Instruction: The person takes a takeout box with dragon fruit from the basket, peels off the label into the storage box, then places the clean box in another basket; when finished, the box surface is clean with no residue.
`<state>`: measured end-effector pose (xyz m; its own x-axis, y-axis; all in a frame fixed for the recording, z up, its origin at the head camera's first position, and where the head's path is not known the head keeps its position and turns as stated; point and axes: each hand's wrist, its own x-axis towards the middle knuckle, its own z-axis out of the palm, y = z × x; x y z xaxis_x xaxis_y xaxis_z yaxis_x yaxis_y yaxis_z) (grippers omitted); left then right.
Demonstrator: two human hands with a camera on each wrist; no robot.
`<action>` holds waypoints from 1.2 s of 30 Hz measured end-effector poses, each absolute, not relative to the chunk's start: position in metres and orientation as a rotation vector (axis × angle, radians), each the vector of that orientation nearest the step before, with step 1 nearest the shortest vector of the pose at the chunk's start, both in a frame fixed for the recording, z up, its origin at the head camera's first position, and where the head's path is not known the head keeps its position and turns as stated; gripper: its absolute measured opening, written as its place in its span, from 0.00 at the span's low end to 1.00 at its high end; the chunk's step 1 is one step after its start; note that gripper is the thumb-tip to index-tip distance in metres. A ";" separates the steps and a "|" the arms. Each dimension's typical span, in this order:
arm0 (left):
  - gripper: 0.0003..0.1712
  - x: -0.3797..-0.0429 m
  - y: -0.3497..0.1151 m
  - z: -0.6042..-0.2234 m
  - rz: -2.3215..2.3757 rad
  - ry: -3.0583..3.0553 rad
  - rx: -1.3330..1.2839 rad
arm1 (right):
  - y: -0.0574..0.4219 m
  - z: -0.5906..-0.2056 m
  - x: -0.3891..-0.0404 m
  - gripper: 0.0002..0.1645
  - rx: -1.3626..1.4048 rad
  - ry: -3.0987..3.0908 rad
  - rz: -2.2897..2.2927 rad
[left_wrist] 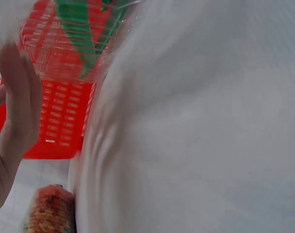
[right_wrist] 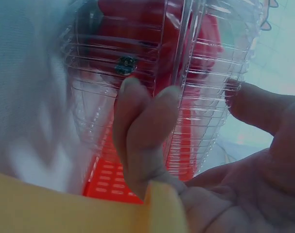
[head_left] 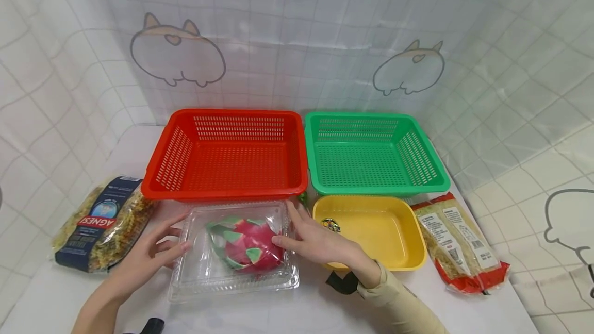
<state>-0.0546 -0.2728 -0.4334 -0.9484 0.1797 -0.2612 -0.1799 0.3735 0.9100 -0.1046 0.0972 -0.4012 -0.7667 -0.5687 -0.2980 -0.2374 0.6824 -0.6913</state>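
A clear plastic clamshell box (head_left: pixel 197 272) with a pink and green dragon fruit (head_left: pixel 250 244) inside sits in front of the red basket. My right hand (head_left: pixel 320 238) holds its right side, thumb over the lid. Two bent fingers (right_wrist: pixel 152 116) press on the ribbed side wall in the right wrist view. At the left edge of the box is my left hand (head_left: pixel 150 251), its thumb over the lid's edge and its fingers fairly straight beside it. The left wrist view shows that hand near the box's ribbed wall (left_wrist: pixel 55 68), slightly blurred.
Behind stand a red basket (head_left: pixel 223 195) and a green basket (head_left: pixel 380 189). A yellow basin (head_left: pixel 380 236) holds a small shiny patterned thing (head_left: pixel 331 224). An Agnesi pasta bag (head_left: pixel 102 226) lies left, a red-ended food packet (head_left: pixel 459 241) right. Something small and green (head_left: pixel 303 198) shows between the baskets.
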 end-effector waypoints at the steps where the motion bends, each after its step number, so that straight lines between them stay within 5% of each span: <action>1: 0.40 -0.053 -0.274 -0.433 1.592 2.304 0.000 | 0.097 -0.401 -0.104 0.60 -0.626 2.393 -0.890; 36: 0.40 -0.038 -0.278 -0.430 1.807 2.256 0.242 | 0.108 -0.371 -0.094 0.58 -0.604 2.270 -0.910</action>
<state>-0.0377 -0.2781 -0.4304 -0.9572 0.2770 -0.0837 -0.0211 0.2214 0.9749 -0.0943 0.1085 -0.3714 -0.7083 -0.6021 -0.3684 -0.1807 0.6592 -0.7299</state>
